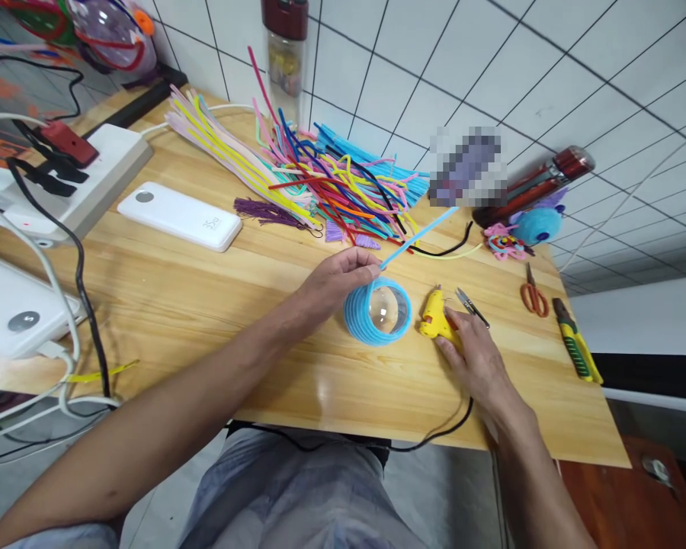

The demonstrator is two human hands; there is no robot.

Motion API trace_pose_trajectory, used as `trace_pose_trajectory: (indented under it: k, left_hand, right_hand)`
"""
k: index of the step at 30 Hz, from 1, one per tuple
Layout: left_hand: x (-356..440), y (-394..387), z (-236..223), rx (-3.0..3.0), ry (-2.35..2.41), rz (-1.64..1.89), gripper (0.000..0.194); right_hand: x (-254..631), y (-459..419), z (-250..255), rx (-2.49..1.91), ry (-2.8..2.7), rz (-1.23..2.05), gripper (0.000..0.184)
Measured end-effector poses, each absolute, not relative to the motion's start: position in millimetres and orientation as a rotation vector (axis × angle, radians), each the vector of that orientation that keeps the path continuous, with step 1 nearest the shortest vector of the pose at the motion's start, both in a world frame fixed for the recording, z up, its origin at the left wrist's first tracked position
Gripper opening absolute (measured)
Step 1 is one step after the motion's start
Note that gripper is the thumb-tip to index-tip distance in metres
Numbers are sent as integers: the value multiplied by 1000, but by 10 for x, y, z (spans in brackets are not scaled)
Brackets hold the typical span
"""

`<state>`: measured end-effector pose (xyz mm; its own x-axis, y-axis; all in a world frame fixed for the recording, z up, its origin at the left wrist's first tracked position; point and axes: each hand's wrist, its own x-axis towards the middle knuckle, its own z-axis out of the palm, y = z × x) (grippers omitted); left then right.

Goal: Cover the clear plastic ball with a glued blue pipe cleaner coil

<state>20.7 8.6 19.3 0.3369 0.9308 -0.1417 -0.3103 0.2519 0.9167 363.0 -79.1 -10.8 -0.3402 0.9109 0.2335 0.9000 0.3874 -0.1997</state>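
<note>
A clear round vessel or ball [383, 311] shows inside a coil of blue pipe cleaner [359, 324] near the table's middle. Pinched in the fingers of my left hand [348, 271] is the blue pipe cleaner, its loose end [417, 238] slanting up to the right. My right hand [473, 347] has its fingers around the handle of a yellow glue gun [434, 316], whose nozzle points away from me. Just beyond the glue gun lies a pair of small snips [472, 306]. A black cord runs from the right hand toward the table's front edge.
Many coloured pipe cleaners [343, 179] are heaped at the back by the tiled wall. Orange-handled scissors [533, 296] and green-yellow pliers [575, 341] lie at the right. A white power bank [178, 216] and a power strip [106, 171] with cables occupy the left.
</note>
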Motion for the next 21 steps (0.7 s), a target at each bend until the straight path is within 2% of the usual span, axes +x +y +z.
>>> trace_pose_trajectory:
  k: [4,7,10,14,21]
  left_hand:
    - [205,71,224,950,825,971,34]
    - [206,59,235,964,836,948,35]
    - [206,52,231,987,830,931,36]
    - [200,56,229,1024,804,947,36]
    - [203,36,275,1119,770,898,37]
  right_hand:
    - [3549,-742,101,-1639,-2278,-112,38]
    - [3193,-635,441,-1542,-2142,-109,20]
    - [2742,-399,698,-1341,-2155,-161,26]
    - [2374,-77,758,-1200,-2326,-69,38]
    - [2371,-24,654,-1199,-2310,79,26]
